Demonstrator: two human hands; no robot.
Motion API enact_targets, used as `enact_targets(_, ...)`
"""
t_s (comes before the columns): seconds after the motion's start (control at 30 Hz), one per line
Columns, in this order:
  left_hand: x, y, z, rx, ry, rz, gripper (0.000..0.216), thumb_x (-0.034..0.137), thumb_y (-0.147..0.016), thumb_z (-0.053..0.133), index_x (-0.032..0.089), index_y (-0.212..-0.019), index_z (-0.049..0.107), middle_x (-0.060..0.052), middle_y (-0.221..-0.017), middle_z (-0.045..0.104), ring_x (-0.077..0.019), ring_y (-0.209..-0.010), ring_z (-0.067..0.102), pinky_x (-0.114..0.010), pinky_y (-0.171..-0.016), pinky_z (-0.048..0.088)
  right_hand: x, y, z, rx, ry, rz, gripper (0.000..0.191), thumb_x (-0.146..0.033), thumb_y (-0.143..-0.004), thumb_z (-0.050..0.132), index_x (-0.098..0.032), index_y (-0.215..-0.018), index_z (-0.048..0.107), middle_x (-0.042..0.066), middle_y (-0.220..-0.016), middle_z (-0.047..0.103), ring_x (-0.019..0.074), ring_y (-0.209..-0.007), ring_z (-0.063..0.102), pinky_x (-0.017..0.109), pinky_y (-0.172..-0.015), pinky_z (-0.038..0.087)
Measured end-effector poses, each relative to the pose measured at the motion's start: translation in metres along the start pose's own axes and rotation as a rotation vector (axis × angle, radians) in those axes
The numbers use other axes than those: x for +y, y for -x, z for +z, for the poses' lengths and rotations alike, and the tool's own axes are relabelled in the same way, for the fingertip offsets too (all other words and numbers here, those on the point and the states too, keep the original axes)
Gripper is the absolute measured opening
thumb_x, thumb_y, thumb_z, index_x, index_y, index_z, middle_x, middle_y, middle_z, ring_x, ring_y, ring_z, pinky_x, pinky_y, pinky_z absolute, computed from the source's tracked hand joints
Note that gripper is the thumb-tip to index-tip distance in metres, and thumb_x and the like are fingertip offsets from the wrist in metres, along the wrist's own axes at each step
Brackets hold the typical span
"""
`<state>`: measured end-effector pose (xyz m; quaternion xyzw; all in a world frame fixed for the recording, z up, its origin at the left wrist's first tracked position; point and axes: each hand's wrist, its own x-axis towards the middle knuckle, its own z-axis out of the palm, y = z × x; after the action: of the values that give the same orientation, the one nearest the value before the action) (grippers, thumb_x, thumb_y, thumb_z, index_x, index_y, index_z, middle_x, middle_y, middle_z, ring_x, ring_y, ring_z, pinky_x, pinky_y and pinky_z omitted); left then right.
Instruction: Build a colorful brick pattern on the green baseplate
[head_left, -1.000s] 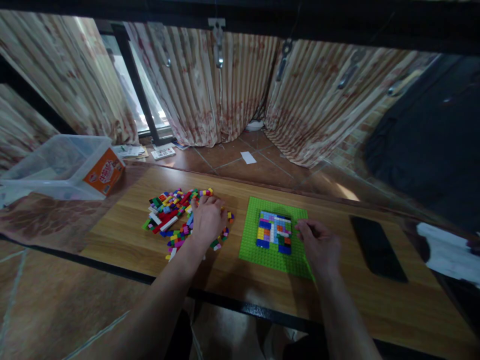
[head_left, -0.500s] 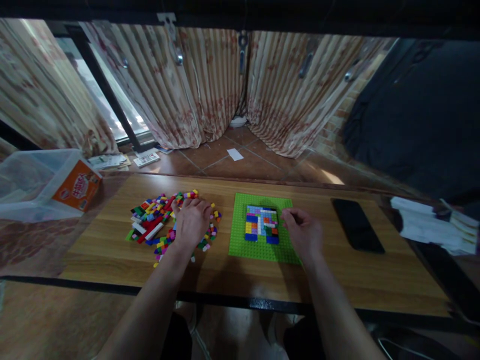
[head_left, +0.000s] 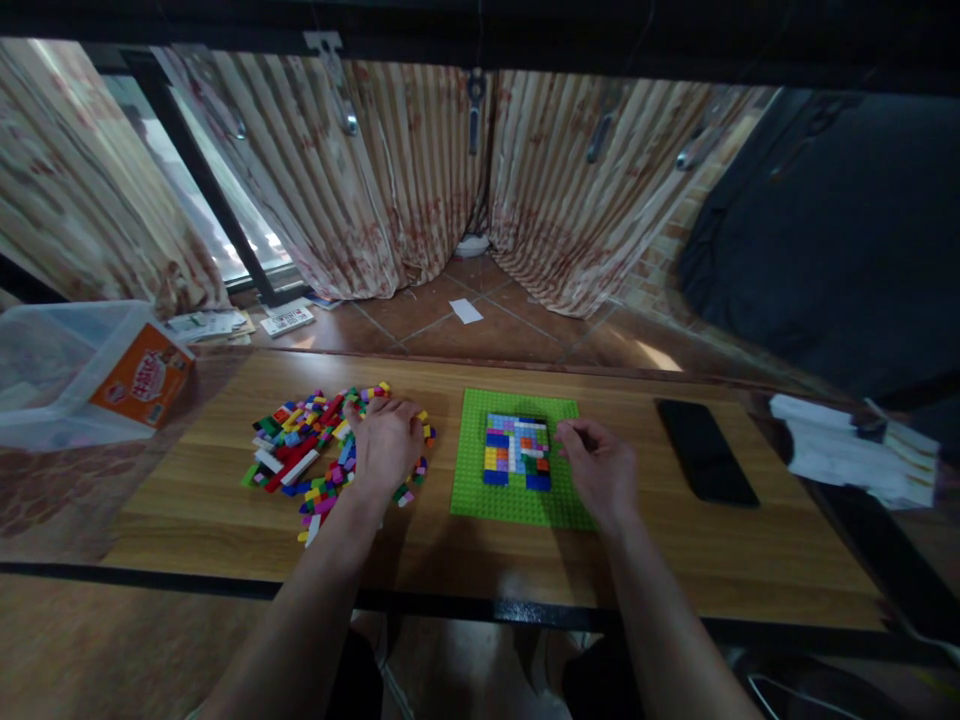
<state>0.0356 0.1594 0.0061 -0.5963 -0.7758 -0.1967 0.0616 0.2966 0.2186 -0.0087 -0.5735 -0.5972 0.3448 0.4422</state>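
Observation:
My left hand point(head_left: 385, 445) reaches palm down over the right part of a loose pile of colourful toy bricks point(head_left: 300, 455). Its thumb and fingers are apart and curved down among the bricks; the fingertips are partly hidden. My right hand point(head_left: 600, 465) hovers at the right side of a green baseplate point(head_left: 469, 480), thumb and fingertips pinched together. Whatever may be between them is too small to make out. On the middle of the baseplate sits a flat block of joined bricks point(head_left: 517, 450) in blue, white, yellow, orange and other colours, just left of the right fingertips.
A black phone point(head_left: 706, 452) lies on the wooden table point(head_left: 427, 560) to the right. White papers point(head_left: 847, 450) are at the far right. A clear plastic bin point(head_left: 67, 400) with an orange label stands beyond the left edge. Striped curtains point(head_left: 420, 180) hang behind.
The whole view has shifted slightly, so the table appears a little further left. Both hands keep nearly the same places over the pile and beside the brick block.

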Motion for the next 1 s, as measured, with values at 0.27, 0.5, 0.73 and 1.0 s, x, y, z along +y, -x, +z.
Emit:
enact_targets(0.27,0.046,0.027,-0.008,0.055,0.452,0.143,0.017,0.018,-0.086,0.054,0.019,-0.094,0.069,-0.005,-0.086,0.071,-0.0169,-0.077,0.065,-0.029,-0.075,0.050,-0.008,0.001,-0.002,0.008,-0.033,-0.025,0.031,-0.045,-0.081,0.058,-0.017,-0.075,0.070,0.003,-0.069,0.069,0.0174,-0.064,0.061,0.028,-0.061,0.047)
enact_targets(0.5,0.085,0.045,0.013,-0.050,0.558,0.054,0.013,0.011,-0.081,0.057,0.019,-0.082,0.068,-0.003,-0.080,0.067,-0.0143,-0.071,0.063,-0.025,-0.068,0.050,-0.011,0.003,0.000,-0.007,-0.018,-0.029,0.029,-0.043,-0.082,0.057,-0.017,-0.078,0.070,0.003,-0.072,0.069,0.0178,-0.065,0.062,0.028,-0.063,0.045)
enact_targets(0.73,0.094,0.038,0.020,-0.115,0.629,-0.048,0.008,0.016,-0.081,0.060,0.018,-0.077,0.067,-0.003,-0.076,0.068,-0.0138,-0.067,0.064,-0.025,-0.066,0.050,-0.015,0.005,-0.001,-0.046,0.010,-0.025,0.029,-0.043,-0.082,0.055,-0.018,-0.077,0.070,0.002,-0.069,0.068,0.0176,-0.064,0.061,0.028,-0.063,0.045)
enact_targets(1.0,0.088,0.035,0.015,-0.272,0.813,-0.067,0.015,0.015,-0.082,0.057,0.021,-0.089,0.070,0.000,-0.086,0.075,-0.0146,-0.075,0.069,-0.026,-0.072,0.054,-0.021,0.008,-0.005,-0.037,0.079,-0.036,0.030,-0.042,-0.083,0.053,-0.018,-0.078,0.071,0.004,-0.070,0.070,0.0185,-0.064,0.062,0.029,-0.062,0.045)
